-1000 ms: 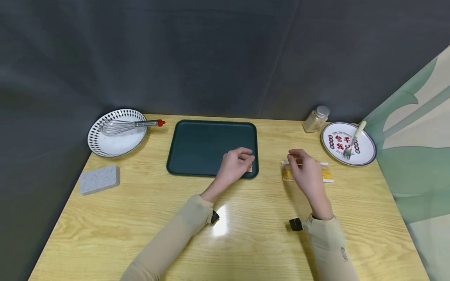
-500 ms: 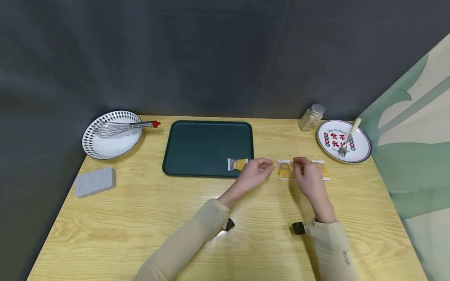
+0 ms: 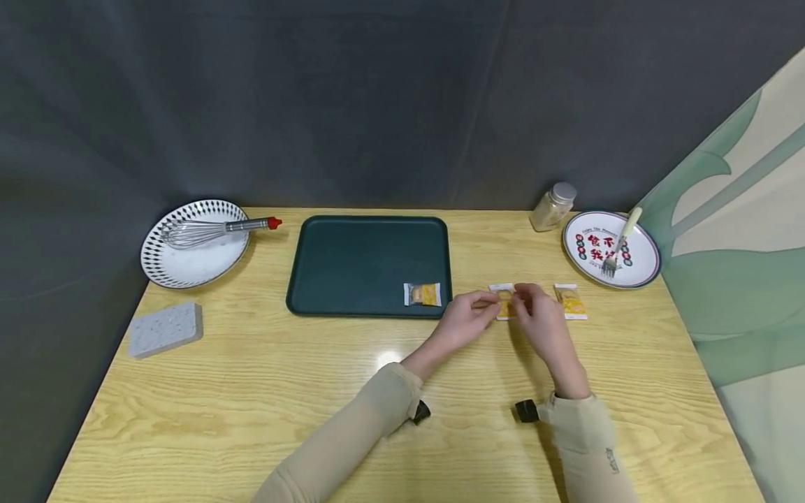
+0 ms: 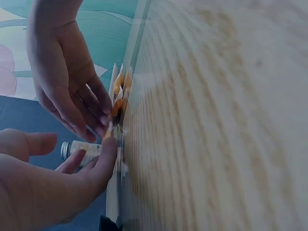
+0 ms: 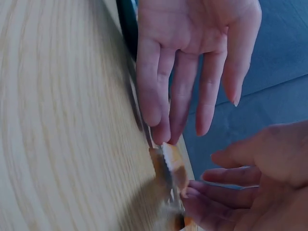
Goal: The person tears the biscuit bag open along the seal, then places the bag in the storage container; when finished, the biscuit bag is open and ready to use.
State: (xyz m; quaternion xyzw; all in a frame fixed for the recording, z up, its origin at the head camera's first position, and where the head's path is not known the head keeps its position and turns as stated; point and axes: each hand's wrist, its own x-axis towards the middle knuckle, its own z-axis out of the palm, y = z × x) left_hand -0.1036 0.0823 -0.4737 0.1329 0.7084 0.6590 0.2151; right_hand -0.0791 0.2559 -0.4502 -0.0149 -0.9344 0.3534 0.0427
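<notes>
A small yellow-and-white wrapped snack packet [image 3: 504,297] lies on the table between my two hands, partly hidden by fingers. Beside its left edge is my left hand [image 3: 468,319], its fingers extended toward it; in the right wrist view those fingertips reach the packet's [image 5: 175,168] near end. From the other side my right hand [image 3: 545,325] touches the packet with its fingertips, thumb held apart from it in the right wrist view. A similar packet [image 3: 570,302] lies right of the right hand. Another packet [image 3: 422,294] rests in the lower right corner of the dark green tray [image 3: 371,258].
Left of the tray stands a patterned plate [image 3: 189,269] bearing a whisk [image 3: 216,229], with a grey speckled block [image 3: 166,330] in front. At the back right are a lidded jar [image 3: 553,207] and a plate [image 3: 581,241] with a fork [image 3: 619,244] on it.
My left hand has moved right, off the tray and over to the middle packet, uncovering the packet in the tray. My right hand stays near the packets, shifting slightly left.
</notes>
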